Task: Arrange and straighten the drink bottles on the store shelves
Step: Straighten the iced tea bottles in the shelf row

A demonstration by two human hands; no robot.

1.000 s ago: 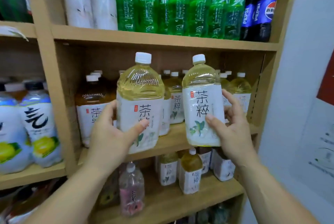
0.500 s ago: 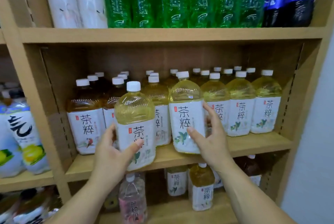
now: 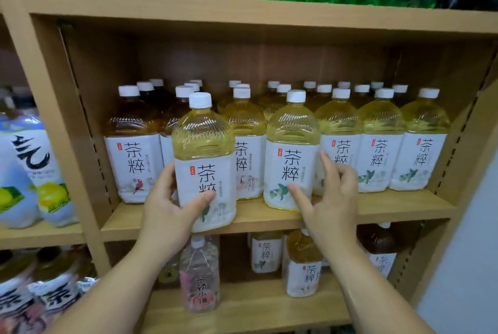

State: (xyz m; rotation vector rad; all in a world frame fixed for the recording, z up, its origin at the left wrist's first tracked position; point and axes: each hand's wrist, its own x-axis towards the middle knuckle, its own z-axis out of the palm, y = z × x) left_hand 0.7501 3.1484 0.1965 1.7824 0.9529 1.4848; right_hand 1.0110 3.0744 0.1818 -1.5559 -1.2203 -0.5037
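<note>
Since a moment ago, our right-hand bottle has gone down onto the shelf and those fingers have loosened. At far left, pale blue bottles [image 3: 40, 172] fill the neighbouring bay. Our left hand [image 3: 172, 204] wraps a pale yellow tea bottle [image 3: 204, 161], thumb across its label, holding it at the front lip of the middle shelf [image 3: 390, 207]; we cannot tell whether its base rests there. Further right, the second tea bottle [image 3: 292, 153] stands upright near the shelf's front edge, ahead of the row. Our right hand [image 3: 331, 199] is spread beside it, fingertips just touching its label, gripping nothing.
</note>
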